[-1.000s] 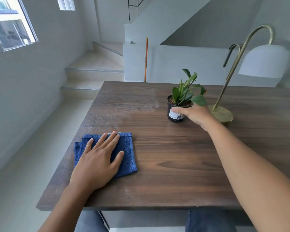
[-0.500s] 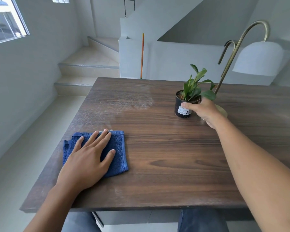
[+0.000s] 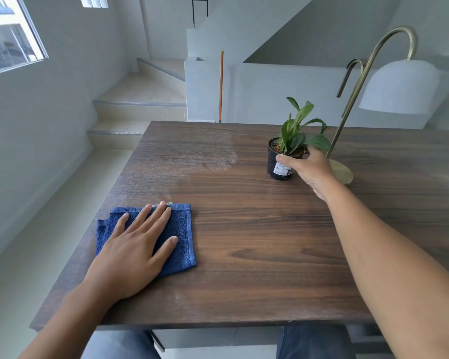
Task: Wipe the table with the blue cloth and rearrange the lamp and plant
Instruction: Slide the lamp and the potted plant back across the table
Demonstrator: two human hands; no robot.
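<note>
A folded blue cloth lies near the left front of the dark wooden table. My left hand rests flat on it with fingers spread. A small green plant in a black pot stands at the back right of the table. My right hand is wrapped around the pot's side and rim. Just right of the plant is the brass lamp, its round base partly hidden behind my hand and its white shade hanging at the upper right.
A dusty, pale patch covers the table's far left area. Beyond the table are a white half wall with an orange stick leaning on it, and steps rising at the left. The table's left edge drops to a tiled floor.
My right hand has carried the plant back and to the right, closer to the lamp base. My left hand stays flat on the cloth in about the same spot.
</note>
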